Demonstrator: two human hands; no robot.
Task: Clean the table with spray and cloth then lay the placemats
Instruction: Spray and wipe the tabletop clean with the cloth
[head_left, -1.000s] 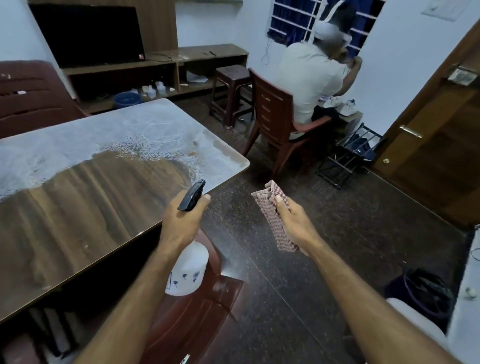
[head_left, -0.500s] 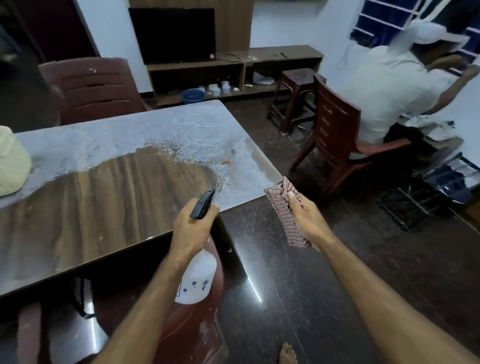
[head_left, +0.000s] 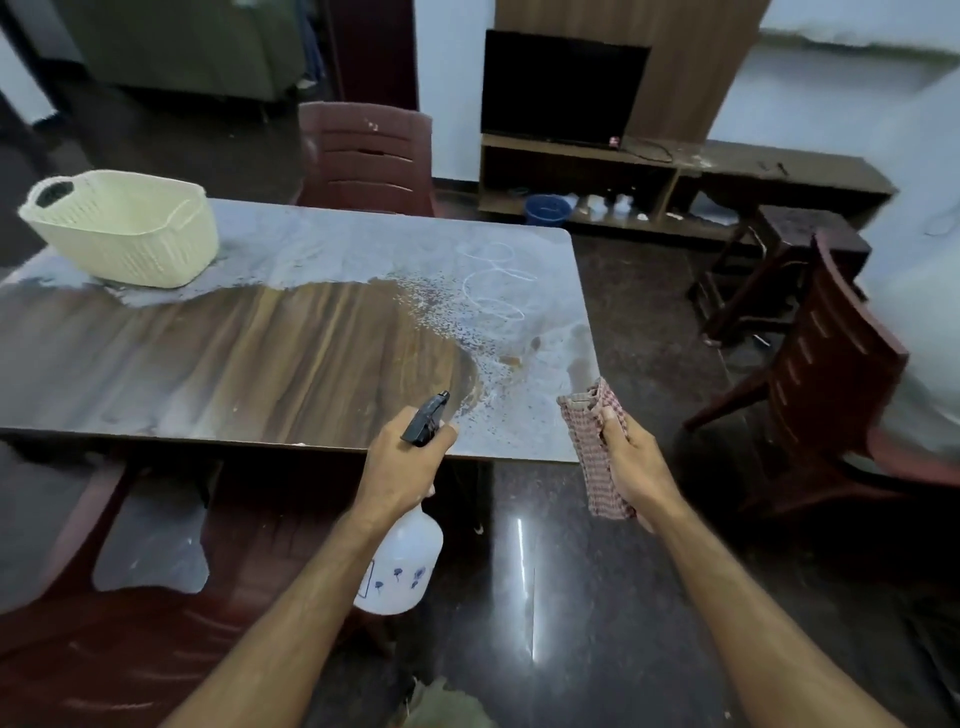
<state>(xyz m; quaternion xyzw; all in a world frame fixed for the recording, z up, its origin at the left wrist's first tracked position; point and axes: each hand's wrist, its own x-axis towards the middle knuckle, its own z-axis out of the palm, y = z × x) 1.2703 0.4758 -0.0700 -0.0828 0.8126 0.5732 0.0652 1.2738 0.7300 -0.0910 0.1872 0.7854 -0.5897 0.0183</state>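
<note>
The spray bottle (head_left: 400, 561), white translucent plastic with small blue flower prints and a black trigger head, hung just off the near edge of the bench (head_left: 208, 364), at about 6 o'clock from the dusty patch. The left hand (head_left: 402, 467) gripped its neck, fingers curled round it, with the nozzle pointing out over the benchtop. At 3 o'clock from the bottle, the right hand (head_left: 631, 462) clutched a checked red-and-white woven cloth (head_left: 592, 447), bunched into a narrow strip that stuck up above the fist and hung down below it, beside the bench's near right corner.

The bench was a rounded-corner rectangle of dark streaked wood grain. Its near and middle part showed glossy and bare, while the far side and right end lay under a pale grey powdery film, speckled with dark droplets along the boundary and marked with looping white lines. At the far left, around 10 o'clock, stood a cream plastic basket (head_left: 124, 234) with a knitted-look texture and cut-out handles. A slatted maroon plastic chair (head_left: 366, 156) stood behind the bench at 12 o'clock.
</note>
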